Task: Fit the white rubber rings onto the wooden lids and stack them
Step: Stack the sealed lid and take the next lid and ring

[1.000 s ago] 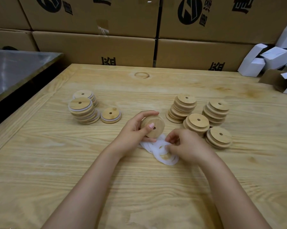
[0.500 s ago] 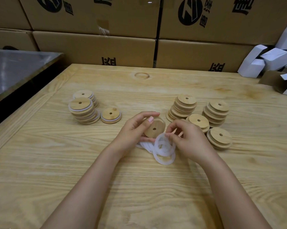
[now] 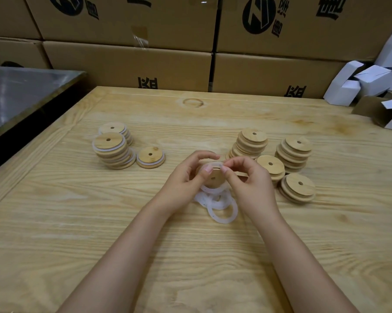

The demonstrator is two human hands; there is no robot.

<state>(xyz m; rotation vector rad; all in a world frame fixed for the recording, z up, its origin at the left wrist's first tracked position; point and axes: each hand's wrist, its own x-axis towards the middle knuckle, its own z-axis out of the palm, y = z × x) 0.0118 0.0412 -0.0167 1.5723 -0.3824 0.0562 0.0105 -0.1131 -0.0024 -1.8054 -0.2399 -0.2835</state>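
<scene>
The left hand (image 3: 186, 179) grips a wooden lid (image 3: 215, 178) by its left edge; the right hand (image 3: 251, 184) pinches a white ring (image 3: 214, 164) onto its top rim. Loose rings (image 3: 201, 198) lie just nearer than the lid, ringed stacks (image 3: 113, 150) left, bare stacks (image 3: 293, 152) right. Open worktop (image 3: 190, 256) stretches nearer still.

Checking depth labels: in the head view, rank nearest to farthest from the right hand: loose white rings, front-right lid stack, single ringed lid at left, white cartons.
1. loose white rings: just below the right hand, nearer the person.
2. front-right lid stack: on the hand's right.
3. single ringed lid: left, beyond the left hand.
4. white cartons: far back right corner.
</scene>
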